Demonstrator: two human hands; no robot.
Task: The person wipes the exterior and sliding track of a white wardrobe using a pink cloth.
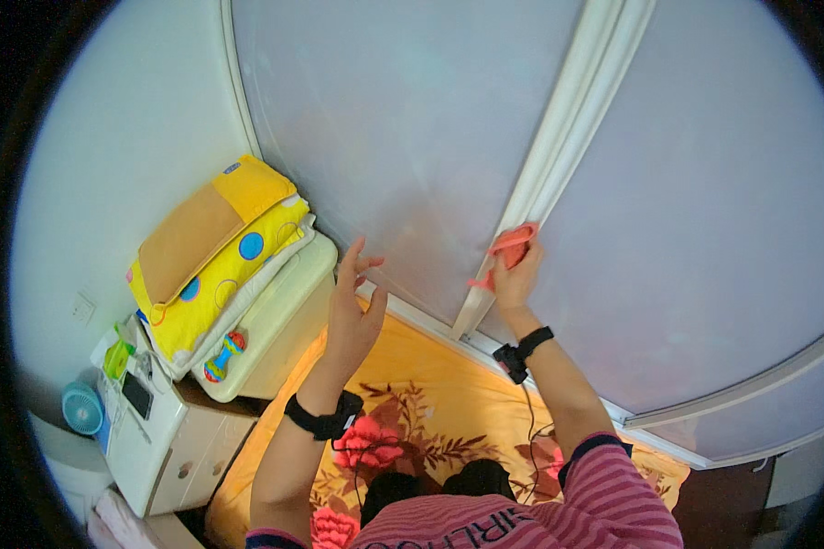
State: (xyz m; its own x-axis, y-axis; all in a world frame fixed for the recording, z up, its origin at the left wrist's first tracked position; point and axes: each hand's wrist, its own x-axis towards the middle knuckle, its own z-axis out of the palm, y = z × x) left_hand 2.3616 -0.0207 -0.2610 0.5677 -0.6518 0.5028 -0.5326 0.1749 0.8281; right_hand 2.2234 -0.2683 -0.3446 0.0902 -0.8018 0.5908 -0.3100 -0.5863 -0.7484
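My right hand (518, 274) grips a coral-red cloth (513, 248) and presses it against the white upright frame (546, 147) between two frosted sliding door panels. Part of the cloth bunches above my fingers, and a small end sticks out to the left. My left hand (358, 309) is raised in the air with its fingers apart and holds nothing. Behind it stands the left frosted panel (405, 130); the right panel (693, 226) extends beyond my right arm. Black bands with small devices and cables are on both wrists.
A floral orange sheet (412, 357) spreads below me. To the left, a cream storage box (285, 319) bears folded yellow bedding (247, 240) and a toy rattle (225, 357). A white drawer cabinet (172, 446) carries a phone (137, 396) and a small blue fan (82, 407).
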